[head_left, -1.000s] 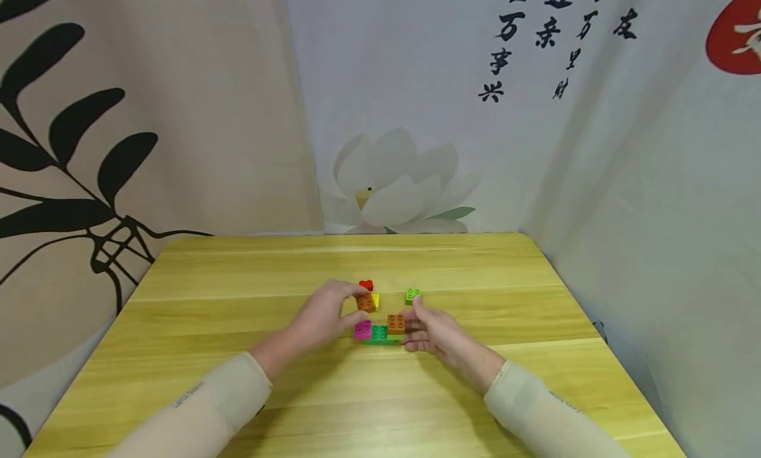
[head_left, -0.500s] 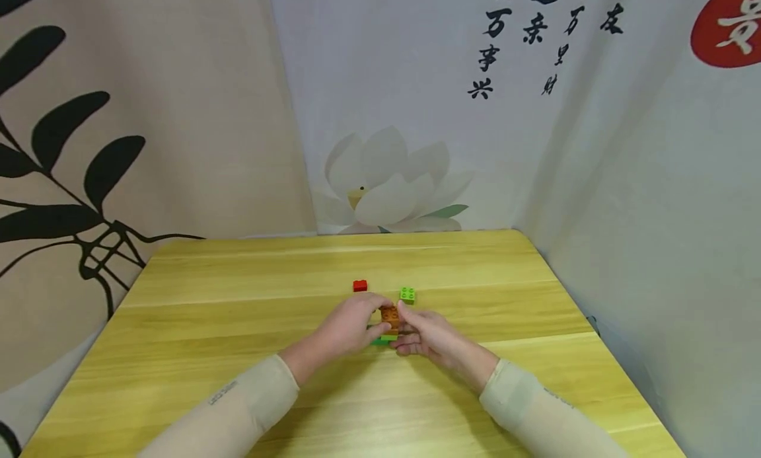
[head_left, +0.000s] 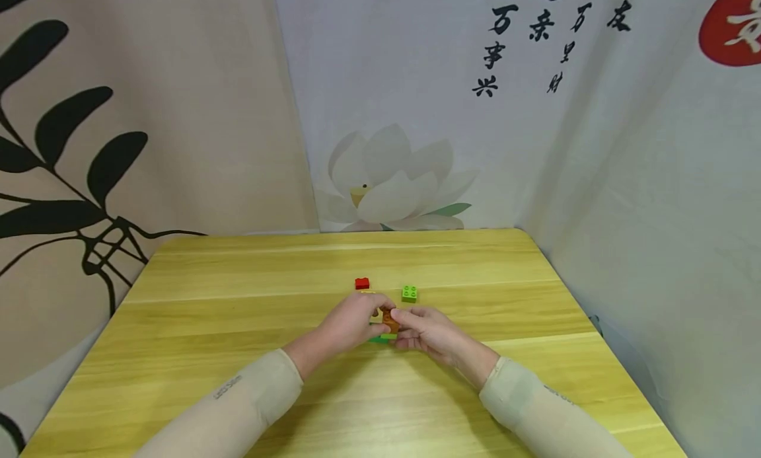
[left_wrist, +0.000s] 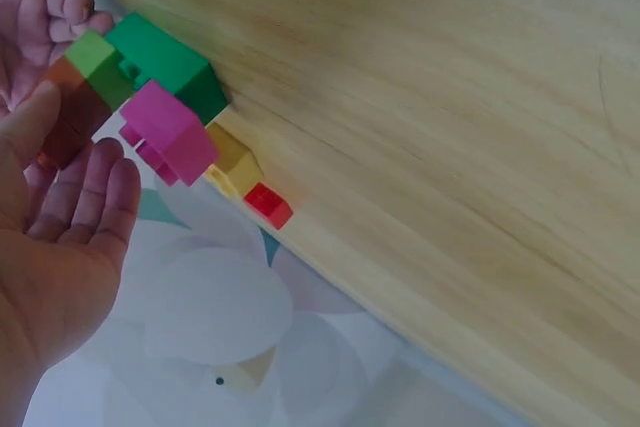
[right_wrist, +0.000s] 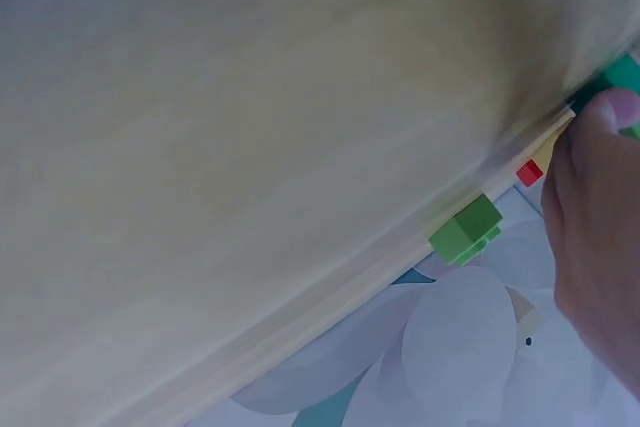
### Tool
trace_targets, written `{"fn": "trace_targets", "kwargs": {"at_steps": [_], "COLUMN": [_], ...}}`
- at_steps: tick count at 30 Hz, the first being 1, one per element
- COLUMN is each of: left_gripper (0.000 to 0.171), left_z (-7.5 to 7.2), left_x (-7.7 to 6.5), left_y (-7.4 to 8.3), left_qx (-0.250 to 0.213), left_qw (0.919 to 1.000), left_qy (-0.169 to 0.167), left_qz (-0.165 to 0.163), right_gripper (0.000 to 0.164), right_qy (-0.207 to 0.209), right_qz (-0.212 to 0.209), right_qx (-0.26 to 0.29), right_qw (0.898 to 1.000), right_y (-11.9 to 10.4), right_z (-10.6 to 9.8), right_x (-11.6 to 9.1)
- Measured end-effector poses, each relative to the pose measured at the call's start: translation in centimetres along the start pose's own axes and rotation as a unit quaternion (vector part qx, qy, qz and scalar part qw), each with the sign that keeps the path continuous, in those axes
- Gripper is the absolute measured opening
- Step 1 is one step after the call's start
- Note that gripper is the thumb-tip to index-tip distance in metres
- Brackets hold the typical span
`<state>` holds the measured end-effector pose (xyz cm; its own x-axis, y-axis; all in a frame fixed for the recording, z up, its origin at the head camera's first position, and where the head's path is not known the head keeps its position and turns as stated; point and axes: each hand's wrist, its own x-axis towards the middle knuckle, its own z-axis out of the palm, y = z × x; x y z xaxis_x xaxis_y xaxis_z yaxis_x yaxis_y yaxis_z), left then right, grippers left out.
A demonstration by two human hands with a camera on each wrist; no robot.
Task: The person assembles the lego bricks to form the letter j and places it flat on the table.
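Note:
My left hand (head_left: 353, 320) pinches an orange toy building brick (head_left: 389, 320) between thumb and fingers, on top of a joined group of bricks. From the other side my right hand (head_left: 431, 332) grips the same group, thumb against the orange brick. The left wrist view shows a light green brick (left_wrist: 97, 67) beside the orange ones, a dark green brick (left_wrist: 170, 62) and a magenta brick (left_wrist: 168, 132) with its studs showing. In the head view, the left hand hides most of the group. In the right wrist view, the right hand (right_wrist: 605, 227) covers nearly all of it.
Behind the hands lie a red brick (head_left: 362, 283) and a light green brick (head_left: 409, 294) on the wooden table (head_left: 267, 266). A yellow brick (left_wrist: 233, 160) is near the red one. A printed curtain (head_left: 416, 81) hangs past the table's far edge.
My left hand has carried an orange brick rightward and onto the other orange brick of the group. Since half a second ago, my right thumb has shifted slightly onto the orange brick.

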<state>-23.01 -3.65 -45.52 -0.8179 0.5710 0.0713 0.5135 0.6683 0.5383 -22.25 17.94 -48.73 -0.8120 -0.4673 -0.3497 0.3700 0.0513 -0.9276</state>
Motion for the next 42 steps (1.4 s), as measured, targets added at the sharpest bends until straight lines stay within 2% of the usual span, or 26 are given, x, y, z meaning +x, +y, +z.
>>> {"fn": "trace_targets", "kwargs": {"at_steps": [6, 19, 24, 27, 28, 29, 30, 31, 33, 34, 35, 36, 38, 42], "left_gripper": [0.028, 0.028, 0.032, 0.035, 0.036, 0.036, 0.037, 0.037, 0.038, 0.038, 0.038, 0.038, 0.038, 0.039], "left_z": [-0.3, -0.1, 0.0, -0.1, -0.1, -0.1, -0.1, -0.1, 0.0, 0.0, 0.1, 0.1, 0.1, 0.1], "left_x": [0.1, 0.0, -0.1, 0.0, 0.1, 0.1, 0.2, 0.3, 0.3, 0.4, 0.4, 0.4, 0.4, 0.2], "left_y": [0.0, -0.6, -0.8, -0.7, -0.6, -0.6, -0.6, -0.6, -0.7, -0.8, -0.9, -0.9, -1.0, -1.1], "left_qx": [-0.001, -0.023, -0.024, -0.009, -0.007, -0.004, -0.004, -0.002, 0.0, 0.0, 0.002, 0.004, 0.005, -0.001], "left_qw": [1.0, 0.9996, 0.9993, 0.9997, 0.9998, 0.9998, 0.9998, 0.9998, 0.9995, 0.9994, 0.9993, 0.9993, 0.9993, 0.9994], "left_qy": [0.005, -0.001, -0.003, -0.006, -0.007, -0.008, -0.008, -0.006, -0.005, -0.004, -0.003, -0.002, -0.002, 0.001], "left_qz": [-0.002, -0.015, -0.027, -0.021, -0.019, -0.017, -0.018, -0.021, -0.031, -0.035, -0.038, -0.038, -0.036, -0.033], "right_gripper": [0.055, 0.053, 0.06, 0.06, 0.057, 0.052, 0.047, 0.041, 0.032, 0.03, 0.03, 0.03, 0.03, 0.024], "right_qy": [0.01, 0.008, 0.009, 0.057, 0.084, 0.117, 0.15, 0.178, 0.224, 0.237, 0.242, 0.239, 0.235, 0.228], "right_qz": [-0.012, 0.01, 0.009, -0.013, -0.031, -0.055, -0.078, -0.097, -0.122, -0.128, -0.129, -0.128, -0.122, -0.127], "right_qx": [-0.015, -0.007, -0.053, -0.119, -0.153, -0.198, -0.246, -0.295, -0.39, -0.433, -0.469, -0.493, -0.525, -0.556], "right_qw": [1.0, 1.0, 0.999, 0.991, 0.984, 0.972, 0.954, 0.934, 0.885, 0.86, 0.84, 0.827, 0.809, 0.789], "right_y": [-0.5, -0.5, -0.5, -0.7, -0.9, -1.1, -1.3, -1.4, -1.6, -1.7, -1.7, -1.7, -1.7, -1.6], "right_z": [0.4, 0.3, 0.2, -0.5, -0.8, -1.1, -1.5, -1.9, -2.6, -2.9, -3.1, -3.3, -3.5, -3.5], "right_x": [0.3, 0.6, 0.4, 0.3, 0.4, 0.7, 1.0, 1.5, 2.4, 2.9, 3.3, 3.7, 4.2, 4.7]}}
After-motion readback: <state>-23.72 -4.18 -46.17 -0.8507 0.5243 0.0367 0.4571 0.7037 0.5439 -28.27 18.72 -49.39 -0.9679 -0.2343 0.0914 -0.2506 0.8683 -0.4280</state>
